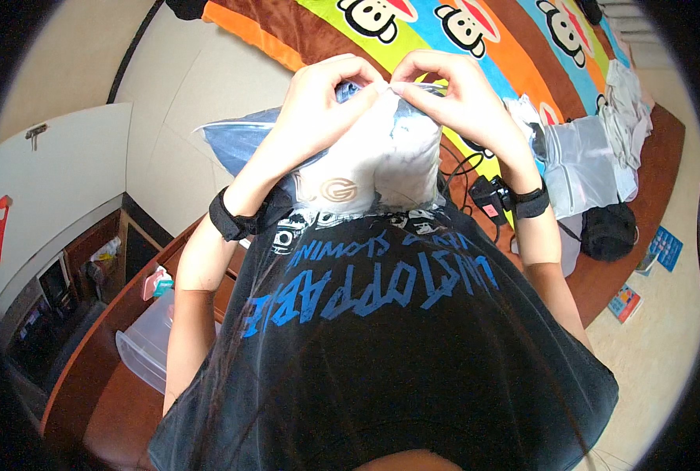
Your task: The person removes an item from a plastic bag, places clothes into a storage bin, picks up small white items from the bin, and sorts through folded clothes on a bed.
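With thumbs and fingertips pinched together, our left hand [322,106] and right hand [452,90] grip the top edge of a filled plastic bag [401,149], just beyond our black shirt [397,353]. We see a striped blanket [421,31] ahead, brown wood [654,200] on our right, pale floor [173,98] leftward.

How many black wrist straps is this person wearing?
2: the left strap below the left hand, and the right strap below the right hand. None appear hidden.
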A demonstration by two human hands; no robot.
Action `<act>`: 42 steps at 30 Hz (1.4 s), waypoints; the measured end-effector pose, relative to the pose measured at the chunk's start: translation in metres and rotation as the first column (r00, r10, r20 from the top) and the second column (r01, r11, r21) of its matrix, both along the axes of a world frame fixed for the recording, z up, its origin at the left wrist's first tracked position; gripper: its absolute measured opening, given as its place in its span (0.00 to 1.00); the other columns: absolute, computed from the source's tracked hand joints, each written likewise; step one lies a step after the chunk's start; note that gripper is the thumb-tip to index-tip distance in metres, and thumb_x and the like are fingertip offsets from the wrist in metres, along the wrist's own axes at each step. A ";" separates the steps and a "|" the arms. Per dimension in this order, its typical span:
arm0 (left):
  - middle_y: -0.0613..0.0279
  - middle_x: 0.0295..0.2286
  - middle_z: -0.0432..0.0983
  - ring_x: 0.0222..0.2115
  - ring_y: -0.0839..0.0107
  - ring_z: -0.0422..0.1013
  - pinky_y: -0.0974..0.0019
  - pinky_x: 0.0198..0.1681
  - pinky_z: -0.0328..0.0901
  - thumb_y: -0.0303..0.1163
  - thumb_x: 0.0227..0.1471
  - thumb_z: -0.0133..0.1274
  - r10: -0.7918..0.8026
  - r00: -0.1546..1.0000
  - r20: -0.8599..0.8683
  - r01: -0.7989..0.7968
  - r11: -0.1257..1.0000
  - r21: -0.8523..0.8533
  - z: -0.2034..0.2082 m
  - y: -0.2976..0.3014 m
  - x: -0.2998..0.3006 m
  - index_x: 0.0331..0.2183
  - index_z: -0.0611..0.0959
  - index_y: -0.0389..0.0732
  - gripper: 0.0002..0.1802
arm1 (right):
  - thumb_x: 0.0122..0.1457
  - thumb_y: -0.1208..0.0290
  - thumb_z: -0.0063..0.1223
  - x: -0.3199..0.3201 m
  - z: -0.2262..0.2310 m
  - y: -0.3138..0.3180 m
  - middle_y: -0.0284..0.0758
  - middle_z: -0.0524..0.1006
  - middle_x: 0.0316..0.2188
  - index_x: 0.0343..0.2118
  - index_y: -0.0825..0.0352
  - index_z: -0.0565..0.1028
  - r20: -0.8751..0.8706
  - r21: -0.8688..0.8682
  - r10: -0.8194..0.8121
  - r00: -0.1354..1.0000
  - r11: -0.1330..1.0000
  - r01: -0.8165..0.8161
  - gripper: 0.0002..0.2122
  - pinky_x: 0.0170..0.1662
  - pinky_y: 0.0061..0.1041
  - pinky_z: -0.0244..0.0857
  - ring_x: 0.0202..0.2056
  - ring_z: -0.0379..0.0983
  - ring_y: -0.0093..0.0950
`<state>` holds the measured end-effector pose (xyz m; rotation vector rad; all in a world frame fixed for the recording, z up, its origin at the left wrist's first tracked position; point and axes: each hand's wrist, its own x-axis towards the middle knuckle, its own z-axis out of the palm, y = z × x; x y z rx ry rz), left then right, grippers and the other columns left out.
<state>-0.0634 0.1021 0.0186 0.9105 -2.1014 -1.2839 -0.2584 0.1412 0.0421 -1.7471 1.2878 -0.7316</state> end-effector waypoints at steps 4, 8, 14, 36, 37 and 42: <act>0.63 0.25 0.74 0.28 0.77 0.70 0.74 0.33 0.64 0.29 0.48 0.48 0.113 0.988 -0.107 -0.090 0.976 0.200 -0.009 0.002 0.006 0.29 0.77 0.36 0.07 | 0.48 0.68 0.50 0.004 -0.001 0.006 0.35 0.73 0.20 0.24 0.71 0.72 0.002 -0.076 -0.045 0.999 0.996 0.045 0.09 0.32 0.21 0.64 0.26 0.71 0.23; 0.65 0.27 0.74 0.29 0.79 0.69 0.77 0.35 0.63 0.28 0.50 0.45 0.159 0.972 -0.173 -0.087 0.928 0.363 -0.012 -0.003 0.025 0.33 0.76 0.36 0.08 | 0.49 0.72 0.50 -0.001 -0.002 0.006 0.33 0.72 0.23 0.26 0.71 0.71 -0.011 -0.047 -0.045 0.999 0.998 0.044 0.06 0.31 0.19 0.62 0.27 0.68 0.21; 0.66 0.29 0.72 0.32 0.80 0.66 0.76 0.39 0.61 0.28 0.49 0.46 0.012 0.999 0.040 -0.028 0.902 0.431 0.000 -0.010 0.041 0.34 0.74 0.35 0.10 | 0.49 0.73 0.49 0.003 0.002 -0.001 0.34 0.71 0.23 0.24 0.72 0.70 -0.042 -0.070 0.042 0.998 0.997 -0.044 0.06 0.31 0.19 0.61 0.26 0.68 0.22; 0.74 0.22 0.67 0.25 0.86 0.62 0.81 0.29 0.58 0.29 0.42 0.55 -0.141 0.975 -0.173 0.216 0.788 0.576 -0.043 -0.025 0.050 0.27 0.74 0.40 0.08 | 0.49 0.67 0.49 0.049 0.003 -0.038 0.41 0.74 0.25 0.31 0.68 0.72 -0.502 -0.050 0.321 0.803 0.916 -0.397 0.10 0.33 0.28 0.64 0.29 0.72 0.35; 0.74 0.22 0.67 0.25 0.86 0.62 0.81 0.29 0.58 0.29 0.42 0.55 -0.136 0.975 -0.176 0.214 0.791 0.573 -0.040 -0.023 0.052 0.27 0.74 0.40 0.08 | 0.50 0.66 0.48 0.047 0.004 -0.039 0.40 0.74 0.25 0.30 0.69 0.73 -0.483 -0.038 0.326 0.813 0.920 -0.391 0.10 0.32 0.26 0.64 0.28 0.72 0.34; 0.68 0.31 0.71 0.34 0.80 0.65 0.76 0.42 0.59 0.34 0.46 0.53 -0.140 0.987 -0.081 0.161 0.819 0.550 -0.032 -0.019 0.070 0.36 0.74 0.38 0.14 | 0.50 0.65 0.49 0.044 -0.002 -0.031 0.40 0.74 0.24 0.32 0.70 0.73 -0.334 -0.043 0.352 0.875 0.921 -0.387 0.12 0.32 0.21 0.64 0.27 0.72 0.28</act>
